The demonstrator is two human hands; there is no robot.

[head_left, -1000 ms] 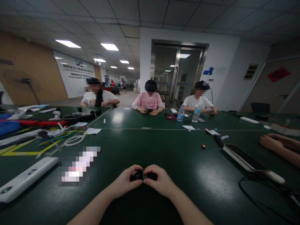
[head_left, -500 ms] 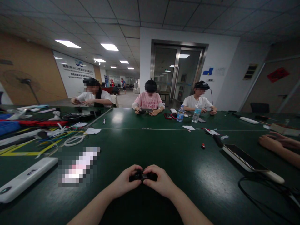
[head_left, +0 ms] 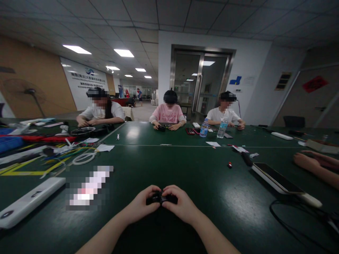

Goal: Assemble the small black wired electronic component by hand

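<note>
Holding one small glossy black object (head_left: 152, 199) between two bare hands, at the near middle of the dark green tabletop (head_left: 159, 165). Left hand (head_left: 141, 204): fingers curled narrow on the object's left end. Right hand (head_left: 180, 204): matching grip on the right end, thumbs almost meeting at centre. Fingers cover much of the object; cannot tell whether it is one part or two joined, nor whether it touches the table. Both forearms cut off by the bottom edge.

Room: green surface extends either side of the hands and ahead to a thin pale seam (head_left: 140, 145). Left limit: one long white plastic bar (head_left: 31, 203), reaching the left edge, then one bright rectangle (head_left: 91, 187), its details pixelated. Right limit: one thin black cable (head_left: 271, 211), partly lost in shadow; one flat dark-screened device (head_left: 278, 177) lying on a white base.

Further out: one tiny red-and-black piece (head_left: 230, 165), too small to identify; a co-worker's hands (head_left: 307, 162), arms cut off at right; one loose white cable coil (head_left: 84, 158) beside tangled wires, count unclear.

Beyond seam: two clear plastic bottles (head_left: 221, 128), upright; three seated people (head_left: 168, 114), faces pixelated.
</note>
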